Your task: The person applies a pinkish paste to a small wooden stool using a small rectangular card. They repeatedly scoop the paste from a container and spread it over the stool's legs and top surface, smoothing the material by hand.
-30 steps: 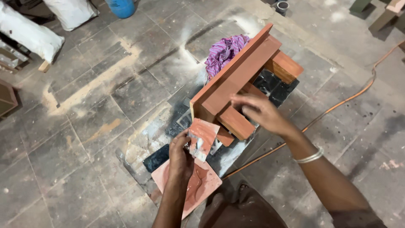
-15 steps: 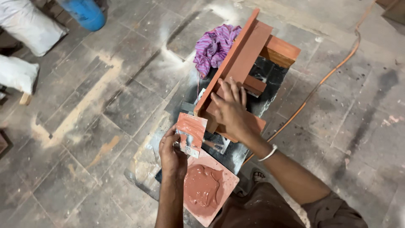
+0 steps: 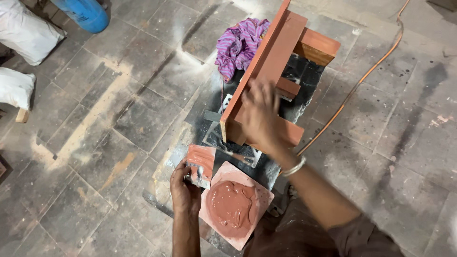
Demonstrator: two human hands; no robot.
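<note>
A reddish-brown wooden stool-like frame [image 3: 281, 43] lies on its side on dark sheets on the floor. My right hand [image 3: 259, 116], blurred with motion, presses on its lower boards with the fingers spread flat. My left hand [image 3: 186, 188] grips a flat scraper blade [image 3: 200, 164] smeared with red-brown paste. Just right of that hand lies a square board [image 3: 259, 195] bearing a mound of the same paste [image 3: 231, 207].
A purple striped cloth [image 3: 238, 43] is bunched behind the frame. An orange cable [image 3: 354, 88] runs across the stone floor at right. White sacks [image 3: 24, 33] and a blue drum [image 3: 85, 12] sit at the upper left. Pale dust streaks the floor.
My right hand has slid along the frame's lower boards. My left hand with the scraper has dropped lower, beside the paste board. The view has tilted, showing more of the paste board.
</note>
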